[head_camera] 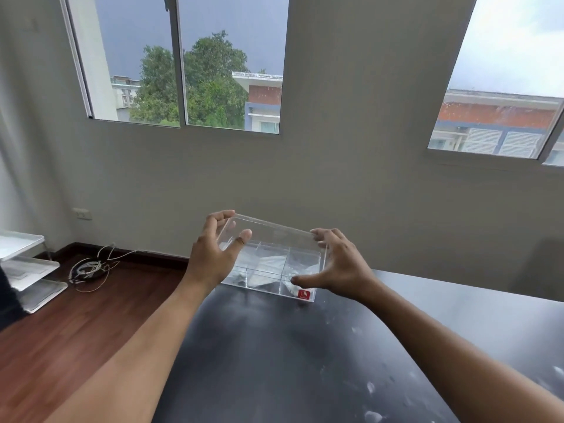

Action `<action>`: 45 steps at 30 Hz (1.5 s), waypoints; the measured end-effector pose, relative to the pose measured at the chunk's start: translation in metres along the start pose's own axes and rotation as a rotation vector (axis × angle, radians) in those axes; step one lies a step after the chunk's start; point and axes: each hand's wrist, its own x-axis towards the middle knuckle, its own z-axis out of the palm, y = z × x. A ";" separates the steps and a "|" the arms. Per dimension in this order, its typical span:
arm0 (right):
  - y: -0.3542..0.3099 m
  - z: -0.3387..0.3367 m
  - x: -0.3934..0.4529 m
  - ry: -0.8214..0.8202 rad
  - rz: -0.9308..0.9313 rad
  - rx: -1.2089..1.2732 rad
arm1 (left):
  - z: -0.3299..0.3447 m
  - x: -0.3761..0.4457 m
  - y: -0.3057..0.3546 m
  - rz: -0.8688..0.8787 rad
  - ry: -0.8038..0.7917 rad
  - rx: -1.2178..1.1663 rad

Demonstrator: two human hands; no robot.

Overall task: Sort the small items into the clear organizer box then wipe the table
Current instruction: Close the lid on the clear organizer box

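Note:
A clear organizer box [271,270] with several compartments and a small red label stands at the far left corner of the black table [305,361]. Its clear lid [274,232] is raised and tilted above the box. My left hand [213,251] grips the lid's left end, fingers over the top edge, thumb in front. On the other side, my right hand [338,264] holds the lid's right end, with its thumb reaching down along the box's front wall. No small items are visible on the table.
White smudges and spots [370,387] mark the table's dark surface at the near right. On the wooden floor to the left lie a coil of cables [90,268] and stacked white trays [27,270]. A wall with windows rises right behind the table.

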 end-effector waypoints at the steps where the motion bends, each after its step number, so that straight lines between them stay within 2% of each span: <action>1: 0.002 0.001 0.002 -0.022 0.022 0.014 | 0.000 -0.001 -0.001 -0.002 -0.009 0.041; 7: 0.009 0.002 0.008 -0.140 0.079 -0.016 | 0.000 -0.004 -0.012 -0.031 -0.005 0.171; 24: 0.007 0.003 0.019 -0.270 0.149 -0.070 | -0.002 -0.002 -0.018 -0.130 -0.014 0.215; 35: 0.009 0.006 0.021 -0.283 0.183 -0.067 | -0.004 0.001 -0.032 -0.194 -0.011 0.199; 45: 0.002 0.006 0.012 -0.279 0.231 -0.076 | -0.003 -0.004 -0.028 -0.176 -0.026 0.264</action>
